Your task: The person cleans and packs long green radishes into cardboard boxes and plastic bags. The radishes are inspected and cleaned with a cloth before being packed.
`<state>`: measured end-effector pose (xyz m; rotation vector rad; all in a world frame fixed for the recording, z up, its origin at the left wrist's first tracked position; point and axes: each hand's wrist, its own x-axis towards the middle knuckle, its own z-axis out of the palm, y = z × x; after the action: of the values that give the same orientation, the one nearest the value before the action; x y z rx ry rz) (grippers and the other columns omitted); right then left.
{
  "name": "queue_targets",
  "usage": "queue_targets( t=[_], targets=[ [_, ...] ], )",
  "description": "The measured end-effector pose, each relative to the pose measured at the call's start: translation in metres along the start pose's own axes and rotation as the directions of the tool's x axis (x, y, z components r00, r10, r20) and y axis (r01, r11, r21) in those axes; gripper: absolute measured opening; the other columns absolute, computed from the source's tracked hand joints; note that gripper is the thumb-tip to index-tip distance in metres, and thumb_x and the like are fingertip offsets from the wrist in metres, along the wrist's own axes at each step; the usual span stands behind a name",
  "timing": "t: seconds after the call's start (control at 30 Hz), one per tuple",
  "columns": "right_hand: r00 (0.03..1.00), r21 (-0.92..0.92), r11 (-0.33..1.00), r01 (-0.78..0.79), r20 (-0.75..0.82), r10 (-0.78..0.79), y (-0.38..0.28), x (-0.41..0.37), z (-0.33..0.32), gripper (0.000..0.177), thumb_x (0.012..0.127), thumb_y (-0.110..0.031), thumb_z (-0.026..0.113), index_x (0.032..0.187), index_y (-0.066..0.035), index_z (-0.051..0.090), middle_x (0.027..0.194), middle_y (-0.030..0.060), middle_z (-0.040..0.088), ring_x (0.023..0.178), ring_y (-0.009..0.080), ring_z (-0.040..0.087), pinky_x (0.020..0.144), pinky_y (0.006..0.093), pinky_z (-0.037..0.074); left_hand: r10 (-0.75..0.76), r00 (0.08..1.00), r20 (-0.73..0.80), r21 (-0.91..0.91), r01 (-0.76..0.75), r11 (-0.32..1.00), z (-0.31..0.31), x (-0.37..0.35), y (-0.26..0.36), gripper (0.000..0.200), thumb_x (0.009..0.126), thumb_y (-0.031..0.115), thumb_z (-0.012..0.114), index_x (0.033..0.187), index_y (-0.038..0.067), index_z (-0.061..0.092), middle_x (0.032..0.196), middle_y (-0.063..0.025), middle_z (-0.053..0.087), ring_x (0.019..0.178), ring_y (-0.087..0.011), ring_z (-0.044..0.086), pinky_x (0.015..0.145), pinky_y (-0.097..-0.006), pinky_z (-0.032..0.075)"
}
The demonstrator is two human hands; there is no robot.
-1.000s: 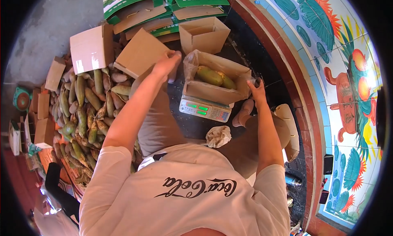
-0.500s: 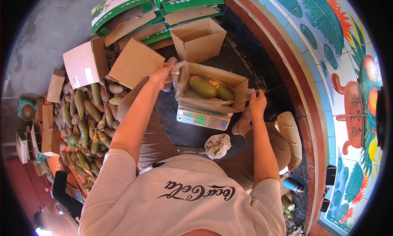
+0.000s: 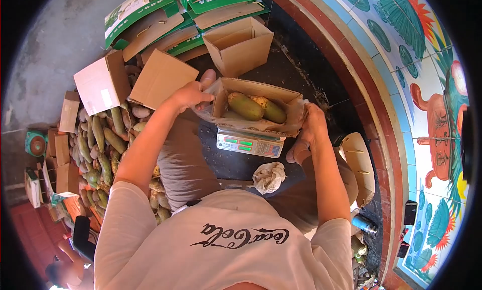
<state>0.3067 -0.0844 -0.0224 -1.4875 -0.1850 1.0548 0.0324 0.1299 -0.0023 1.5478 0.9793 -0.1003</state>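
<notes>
An open cardboard box (image 3: 228,82) lined with a clear plastic bag (image 3: 213,120) sits on a digital scale (image 3: 249,143) with lit green displays. Inside lie green radishes (image 3: 246,106), one with a yellow-brown patch. At the box's left side, my left hand (image 3: 192,96) is closed on the bag's edge. My right hand (image 3: 313,120) closes on the plastic at the right end, close against the box wall; its fingertips are partly hidden. A crumpled white cloth or bag (image 3: 269,178) lies in front of the scale.
A heap of radishes (image 3: 103,144) lies to my left. Beyond it stand brown cartons (image 3: 163,79), an open empty box (image 3: 238,46) and stacked green-and-white cartons (image 3: 226,3). To the right are a brick-red ledge (image 3: 364,99), a carton (image 3: 359,164) and a blue bottle (image 3: 364,224). Another person (image 3: 65,270) is at lower left.
Both hands have drawn the plastic down and outward over the box ends, so less of it stands above the rim. My left hand is lower and further left; my right is nearer the box.
</notes>
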Motion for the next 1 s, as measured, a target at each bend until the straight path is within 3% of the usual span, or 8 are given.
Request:
queue_targets(
  t=[0.07, 0.17, 0.27, 0.47, 0.67, 0.77, 0.87, 1.0],
  targets=[
    [0.989, -0.018, 0.995, -0.100, 0.104, 0.101, 0.010, 0.003, -0.003, 0.012, 0.086, -0.011, 0.043, 0.081, -0.005, 0.051, 0.062, 0.0016, 0.046, 0.053, 0.0127, 0.042, 0.046, 0.0284, 0.035, 0.077, 0.995, 0.070, -0.126, -0.068, 0.990, 0.003, 0.000, 0.015, 0.018, 0.085, 0.021, 0.059, 0.077, 0.006, 0.055, 0.065, -0.0014, 0.053, 0.054, -0.0099, 0.046, 0.050, -0.0225, 0.037],
    [0.989, -0.043, 0.993, -0.111, 0.097, 0.115, 0.008, 0.011, -0.010, 0.012, 0.086, -0.012, 0.043, 0.080, -0.006, 0.052, 0.058, 0.0002, 0.043, 0.050, 0.0107, 0.038, 0.046, 0.0269, 0.033, 0.231, 0.962, -0.144, -0.410, -0.271, 0.871, 0.017, 0.020, 0.022, 0.017, 0.086, 0.021, 0.058, 0.076, 0.007, 0.054, 0.064, 0.0005, 0.051, 0.057, -0.0090, 0.044, 0.057, -0.0217, 0.038],
    [0.992, -0.120, 0.992, 0.026, 0.123, -0.011, -0.012, -0.002, 0.001, 0.012, 0.086, -0.013, 0.044, 0.079, -0.006, 0.051, 0.058, -0.0018, 0.041, 0.050, 0.0089, 0.035, 0.047, 0.0250, 0.030, 0.196, 0.964, -0.179, -0.522, -0.262, 0.812, 0.036, 0.013, 0.039, 0.018, 0.087, 0.021, 0.057, 0.076, 0.008, 0.053, 0.063, 0.0014, 0.048, 0.058, -0.0083, 0.042, 0.060, -0.0223, 0.037],
    [0.995, 0.067, 0.995, 0.074, 0.066, -0.078, -0.026, -0.024, 0.015, 0.011, 0.085, -0.012, 0.044, 0.078, -0.007, 0.051, 0.061, -0.0036, 0.041, 0.052, 0.0064, 0.034, 0.049, 0.0223, 0.029, 0.315, 0.934, -0.167, -0.516, -0.355, 0.779, 0.043, -0.012, 0.054, 0.020, 0.087, 0.022, 0.055, 0.075, 0.007, 0.052, 0.061, 0.0025, 0.045, 0.055, -0.0075, 0.041, 0.053, -0.0210, 0.032],
    [0.991, 0.216, 0.970, 0.112, 0.051, -0.126, -0.037, -0.029, 0.019, 0.010, 0.086, -0.013, 0.043, 0.080, -0.008, 0.050, 0.059, -0.0049, 0.035, 0.049, 0.0054, 0.029, 0.044, 0.0212, 0.024, 0.194, 0.939, -0.282, -0.462, -0.311, 0.831, 0.047, -0.012, 0.061, 0.017, 0.087, 0.022, 0.055, 0.076, 0.009, 0.053, 0.061, 0.0037, 0.047, 0.054, -0.0054, 0.042, 0.050, -0.0197, 0.031],
    [0.990, -0.120, 0.983, 0.140, 0.022, -0.139, -0.034, -0.028, 0.029, 0.010, 0.084, -0.011, 0.044, 0.078, -0.006, 0.050, 0.062, -0.0030, 0.042, 0.053, 0.0059, 0.035, 0.047, 0.0224, 0.026, 0.264, 0.934, -0.240, -0.340, -0.336, 0.879, 0.046, 0.005, 0.062, 0.015, 0.086, 0.022, 0.056, 0.078, 0.010, 0.054, 0.062, 0.0036, 0.049, 0.053, -0.0047, 0.041, 0.048, -0.0191, 0.031],
    [0.978, 0.321, 0.946, 0.035, 0.184, -0.099, -0.039, -0.027, 0.009, 0.009, 0.084, -0.010, 0.044, 0.078, -0.007, 0.050, 0.063, -0.0035, 0.041, 0.053, 0.0057, 0.034, 0.045, 0.0219, 0.025, 0.192, 0.939, -0.285, -0.498, -0.316, 0.808, 0.050, -0.010, 0.063, 0.013, 0.086, 0.020, 0.056, 0.079, 0.008, 0.055, 0.063, 0.0027, 0.050, 0.053, -0.0049, 0.042, 0.048, -0.0192, 0.031],
    [1.000, 0.139, 0.990, 0.000, 0.009, -0.001, -0.036, -0.028, 0.030, 0.009, 0.084, -0.010, 0.043, 0.078, -0.007, 0.048, 0.057, -0.0050, 0.034, 0.048, 0.0053, 0.029, 0.043, 0.0208, 0.023, 0.234, 0.957, -0.170, -0.419, -0.285, 0.862, 0.052, -0.009, 0.062, 0.015, 0.085, 0.018, 0.057, 0.083, 0.004, 0.055, 0.063, 0.0028, 0.049, 0.054, -0.0051, 0.044, 0.049, -0.0194, 0.032]
  ],
)
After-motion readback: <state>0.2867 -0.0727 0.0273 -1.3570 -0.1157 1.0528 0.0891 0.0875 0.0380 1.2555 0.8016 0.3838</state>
